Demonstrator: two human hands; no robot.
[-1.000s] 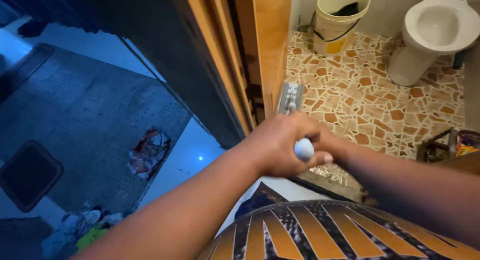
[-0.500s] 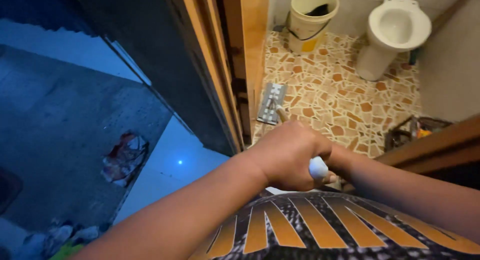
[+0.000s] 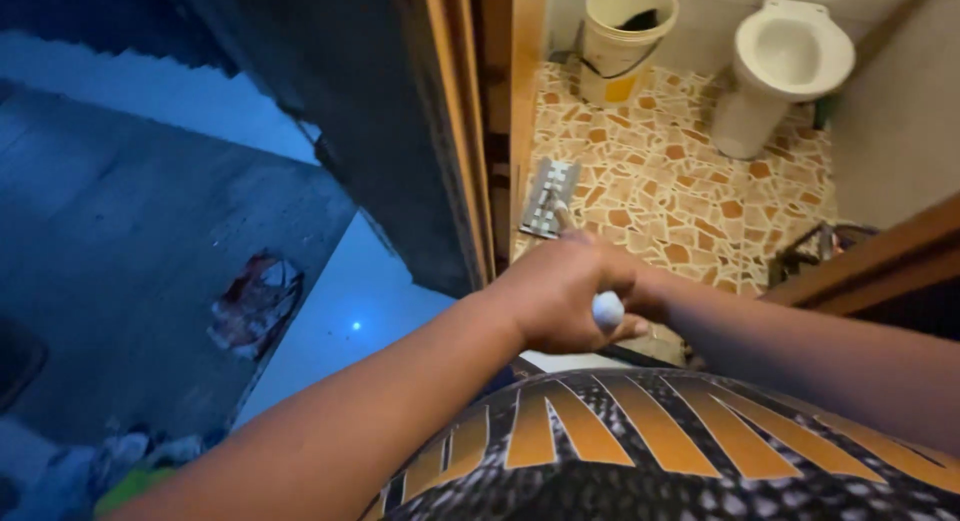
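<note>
Both hands, left hand (image 3: 560, 296) over right hand (image 3: 640, 293), grip the mop handle (image 3: 607, 309); mop head (image 3: 549, 198) should stay flat against the tiled floor (image 3: 700, 201).

Bucket (image 3: 617, 36) left of toilet (image 3: 785, 61)

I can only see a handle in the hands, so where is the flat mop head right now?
In the head view the grey mop head lies flat on the mosaic floor just inside the wooden door frame, ahead of the left hand, with the bucket beyond it.
</note>
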